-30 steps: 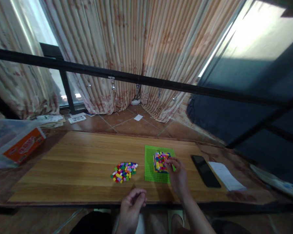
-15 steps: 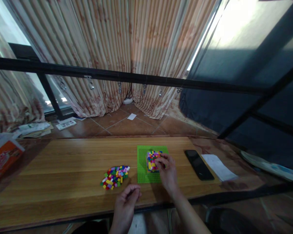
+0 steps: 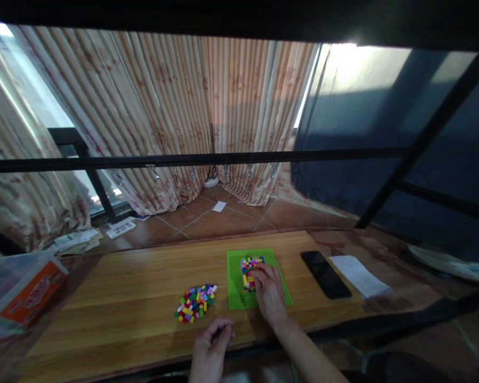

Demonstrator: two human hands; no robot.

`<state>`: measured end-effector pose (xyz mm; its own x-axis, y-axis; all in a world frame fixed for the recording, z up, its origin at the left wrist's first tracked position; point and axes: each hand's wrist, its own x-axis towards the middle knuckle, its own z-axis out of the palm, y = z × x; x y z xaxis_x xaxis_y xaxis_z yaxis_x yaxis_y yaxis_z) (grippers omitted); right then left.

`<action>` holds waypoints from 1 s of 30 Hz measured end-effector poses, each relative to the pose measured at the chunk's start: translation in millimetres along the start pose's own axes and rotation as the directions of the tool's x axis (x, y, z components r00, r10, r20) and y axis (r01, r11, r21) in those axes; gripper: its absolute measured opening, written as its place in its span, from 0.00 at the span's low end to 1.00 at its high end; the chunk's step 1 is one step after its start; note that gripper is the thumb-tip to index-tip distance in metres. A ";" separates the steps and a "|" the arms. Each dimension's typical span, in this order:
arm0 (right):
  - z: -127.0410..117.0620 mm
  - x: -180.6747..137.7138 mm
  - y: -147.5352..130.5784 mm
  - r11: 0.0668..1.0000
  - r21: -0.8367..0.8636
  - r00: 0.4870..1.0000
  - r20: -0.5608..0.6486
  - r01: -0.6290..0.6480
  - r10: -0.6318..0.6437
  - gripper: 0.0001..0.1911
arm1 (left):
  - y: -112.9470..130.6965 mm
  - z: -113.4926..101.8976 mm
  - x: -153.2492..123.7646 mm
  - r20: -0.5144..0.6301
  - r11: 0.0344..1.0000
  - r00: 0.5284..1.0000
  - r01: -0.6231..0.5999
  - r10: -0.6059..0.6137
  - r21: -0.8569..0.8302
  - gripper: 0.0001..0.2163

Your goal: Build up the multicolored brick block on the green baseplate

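Observation:
A green baseplate [image 3: 234, 284] lies on the wooden table [image 3: 135, 298]. On it stands a block of many-coloured small bricks [image 3: 249, 267]. My right hand [image 3: 268, 291] rests on the block's right side, fingers bent and pressing on the bricks. A loose pile of small coloured bricks [image 3: 195, 303] lies left of the plate. My left hand [image 3: 211, 348] hovers at the table's near edge, below the pile, with fingers curled in; what it holds, if anything, I cannot make out.
A black phone [image 3: 325, 274] and a white sheet of paper [image 3: 358, 275] lie right of the plate. An orange box in a clear bag [image 3: 22, 292] sits at the far left. A black metal bar [image 3: 223, 158] crosses the view; curtains hang beyond.
The view has tilted and shifted. My right hand stays on the brick block, slid slightly nearer over it. My left hand remains curled at the table's near edge.

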<state>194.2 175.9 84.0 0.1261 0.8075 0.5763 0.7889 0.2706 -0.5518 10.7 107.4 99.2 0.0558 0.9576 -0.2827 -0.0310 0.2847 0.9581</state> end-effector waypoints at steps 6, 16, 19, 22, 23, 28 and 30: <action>-17.8 11.5 30.1 0.998 0.030 0.998 0.033 -0.048 0.047 0.17 | 6.8 -4.7 0.3 0.004 0.985 0.997 -0.073 0.073 0.158 0.19; -27.2 -12.7 108.0 0.974 -0.189 0.990 0.040 -0.123 0.132 0.16 | 4.0 -27.7 15.1 -0.035 0.770 0.957 -0.210 0.288 0.603 0.10; -22.6 -19.6 114.9 0.956 -0.284 0.992 0.082 -0.073 0.100 0.17 | 20.3 -39.1 35.4 -0.037 0.646 0.936 -0.213 0.350 0.733 0.11; -20.4 -21.0 118.7 0.927 -0.373 0.992 0.104 -0.028 0.072 0.18 | 36.1 -40.8 59.2 0.095 0.457 0.927 -0.267 0.364 0.849 0.11; -20.0 -21.0 119.5 0.920 -0.390 0.992 0.104 -0.021 0.067 0.18 | 39.2 -39.0 66.5 0.131 0.392 0.928 -0.272 0.349 0.879 0.11; -20.1 -20.8 120.2 0.909 -0.417 0.994 0.105 0.008 0.039 0.18 | 38.7 -25.9 89.8 0.233 0.209 0.924 -0.303 0.303 0.930 0.08; -21.2 -20.6 118.9 0.909 -0.417 0.994 0.105 0.010 0.037 0.17 | 36.0 -23.1 93.4 0.248 0.190 0.923 -0.311 0.294 0.931 0.08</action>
<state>298.1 180.3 19.3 0.0916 0.8676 0.4888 0.9691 0.0353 -0.2442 -8.2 208.1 106.3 0.2897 0.9566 0.0323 0.9061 -0.2849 0.3128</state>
